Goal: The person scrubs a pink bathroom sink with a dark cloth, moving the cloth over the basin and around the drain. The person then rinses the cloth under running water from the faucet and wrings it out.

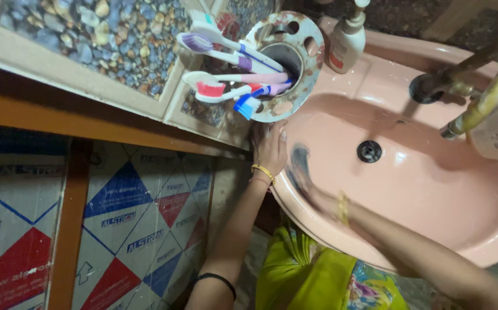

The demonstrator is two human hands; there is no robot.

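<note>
I see the pink sink (432, 189) lying wide across my view, with its long side running from lower left to upper right. Its drain (369, 151) sits near the middle of the bowl, and the brass tap (478, 97) pokes in from the right edge.

My right hand (312, 192) is on the sink's near rim. It is blurred, and something dark — a scrub cloth (299, 166), I think — is under its fingers. I cannot tell how tight the fingers are. That arm comes in from the lower right, low and almost flat across the bowl.

My left hand (269, 146) is laid flat, fingers spread, on the edge where the sink meets the ledge. It grips nothing. Its arm comes straight up from below, and a yellow bangle (263, 171) is on the wrist.

The two hands are near each other but not touching.

Just above the left hand is a round holder (303, 86) with toothbrushes (232, 74) poking out to the left. A soap bottle (346, 37) stands on the sink's back edge.
</note>
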